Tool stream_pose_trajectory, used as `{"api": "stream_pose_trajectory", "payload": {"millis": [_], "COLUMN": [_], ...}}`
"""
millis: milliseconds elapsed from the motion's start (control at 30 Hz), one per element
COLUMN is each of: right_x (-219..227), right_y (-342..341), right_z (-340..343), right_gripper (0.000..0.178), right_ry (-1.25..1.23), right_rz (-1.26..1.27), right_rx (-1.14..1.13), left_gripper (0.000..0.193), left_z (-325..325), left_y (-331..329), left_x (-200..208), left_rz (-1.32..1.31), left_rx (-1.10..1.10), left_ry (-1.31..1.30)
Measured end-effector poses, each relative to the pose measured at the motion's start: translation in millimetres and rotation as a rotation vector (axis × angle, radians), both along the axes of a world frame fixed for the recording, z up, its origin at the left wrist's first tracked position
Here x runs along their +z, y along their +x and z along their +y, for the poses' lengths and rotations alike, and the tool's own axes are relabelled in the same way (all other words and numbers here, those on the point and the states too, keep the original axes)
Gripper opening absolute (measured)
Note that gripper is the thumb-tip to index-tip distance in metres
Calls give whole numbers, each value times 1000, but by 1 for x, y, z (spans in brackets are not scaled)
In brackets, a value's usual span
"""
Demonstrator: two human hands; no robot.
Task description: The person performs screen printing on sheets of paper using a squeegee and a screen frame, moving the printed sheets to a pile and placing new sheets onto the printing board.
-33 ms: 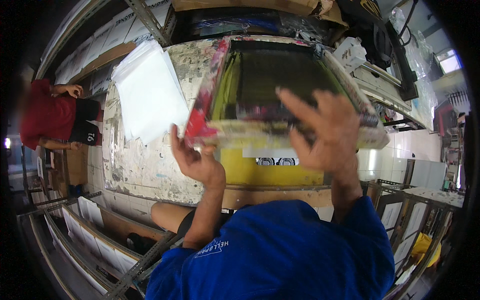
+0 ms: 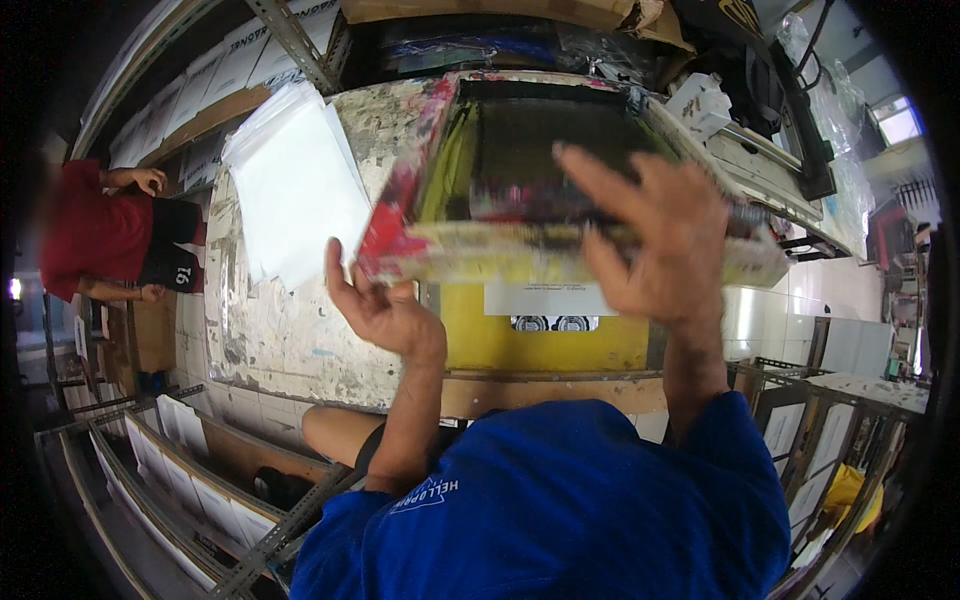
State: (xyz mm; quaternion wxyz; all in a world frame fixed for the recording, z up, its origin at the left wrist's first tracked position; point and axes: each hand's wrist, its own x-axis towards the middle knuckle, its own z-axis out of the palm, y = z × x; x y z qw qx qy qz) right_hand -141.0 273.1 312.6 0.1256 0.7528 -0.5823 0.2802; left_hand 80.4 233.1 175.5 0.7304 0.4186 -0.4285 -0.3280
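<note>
A wooden screen printing frame (image 2: 520,262), stained red, yellow and black, tilts with its near edge raised above the table. Across its dark mesh (image 2: 560,130) runs a blurred dark bar whose kind I cannot make out. My left hand (image 2: 388,318) is at the near left corner, index finger stretched up beside it and the other fingers bent against the wood. Over the near right part hovers my right hand (image 2: 665,235), fingers apart and smeared by motion. Under the frame a white printed sheet (image 2: 545,298) with two round dark motifs lies on a yellow board (image 2: 470,345).
White paper sheets (image 2: 300,185) are stacked on the paint-spattered table (image 2: 250,345), left of the frame. A person in a red shirt (image 2: 85,225) stands at far left. Metal racks (image 2: 250,560) with white boxes flank me, and cardboard (image 2: 530,12) lies behind the table.
The frame's near edge has risen slightly, baring more of the printed sheet. My left hand has shifted a little left and up with the corner; my right hand moved slightly right.
</note>
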Motion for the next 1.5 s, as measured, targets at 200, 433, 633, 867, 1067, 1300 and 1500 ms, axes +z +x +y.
{"api": "stream_pose_trajectory", "payload": {"millis": [200,433,633,867,1067,1300,1500], "right_x": [61,103,118,105,118,104,70], "right_y": [-46,-46,-44,-39,-39,-16,-94], "right_z": [-66,-108,-98,-97,-109,-106,-134], "right_gripper": [44,44,41,42,43,41,41], "right_ry": [-12,60,199,-11,192,61,40], "right_rz": [10,-134,-318,-136,-178,-209,-257], "right_rx": [105,166,200,156,48,-58,91], "left_gripper": [29,40,22,12,7,6,7], "left_z": [-136,-245,-231,-227,-203,-156,-113], "left_y": [-41,-94,-116,-104,-16,145,302], "left_x": [-65,-209,-198,-171,-137,-149,-172], "left_rz": [-214,-1070,-1252,-609,-383,-174,-236], "left_rx": [-183,-157,-239,-448,-311,50,370], "left_ry": [-157,-4,145,203,214,278,266]}}
